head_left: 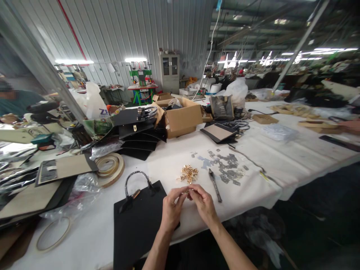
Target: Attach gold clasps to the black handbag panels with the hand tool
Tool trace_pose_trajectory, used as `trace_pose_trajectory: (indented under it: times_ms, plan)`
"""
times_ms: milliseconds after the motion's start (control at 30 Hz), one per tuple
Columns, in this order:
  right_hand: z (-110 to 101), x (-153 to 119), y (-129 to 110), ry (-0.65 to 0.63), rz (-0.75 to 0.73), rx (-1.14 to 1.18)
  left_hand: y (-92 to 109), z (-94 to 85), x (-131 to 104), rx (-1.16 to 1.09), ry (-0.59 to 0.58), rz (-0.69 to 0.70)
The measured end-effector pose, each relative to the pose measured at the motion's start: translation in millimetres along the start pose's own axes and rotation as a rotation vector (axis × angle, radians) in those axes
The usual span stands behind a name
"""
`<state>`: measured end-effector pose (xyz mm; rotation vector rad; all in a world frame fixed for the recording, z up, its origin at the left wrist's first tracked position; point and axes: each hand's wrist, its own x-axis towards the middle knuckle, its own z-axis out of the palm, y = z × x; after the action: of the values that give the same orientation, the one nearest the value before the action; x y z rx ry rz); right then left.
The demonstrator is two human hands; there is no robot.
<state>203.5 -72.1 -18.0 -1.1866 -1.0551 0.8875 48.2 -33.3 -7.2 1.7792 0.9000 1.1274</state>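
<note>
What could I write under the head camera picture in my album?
The left hand and right hand pinch a tiny piece by a shiny golden pile, near a black bag.

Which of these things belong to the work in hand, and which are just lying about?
Likely in use:
small piece between left hand and right hand
gold-coloured fittings
metal tool
grey plates
black bag

Probably lying about:
cardboard box
tape rolls
white plastic bag

Bare forearms [161, 243], with seemingly dark clothing [191, 253].
</note>
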Motion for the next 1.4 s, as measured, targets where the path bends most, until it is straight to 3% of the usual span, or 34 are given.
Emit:
trace_pose_trajectory:
  times_ms: [133, 433, 633, 833, 1400]
  plan:
    - [-2.3, 0.6, 5.4, 0.043, 0.010, -0.001, 2.3, -2.2, -1.0, -0.021, -0.033, -0.013]
    - [-3.1, 1.3, 4.0, 0.023, -0.024, -0.041, -8.8, 4.3, -3.1, 0.003, 0.099, -0.099]
    - [-3.4, 1.4, 9.8, 0.019, 0.078, -0.016, -4.6, 6.2, -3.5, 0.126, 0.128, -0.046]
    - [-5.9, -1.6, 4.5, -0.080, 0.156, 0.078, -3.5, 8.6, -6.1, 0.259, 0.129, 0.009]
    - [-0.7, -7.4, 15.5, -0.014, -0.011, -0.132, -4.7, 9.0, -6.6, 0.220, 0.104, 0.003]
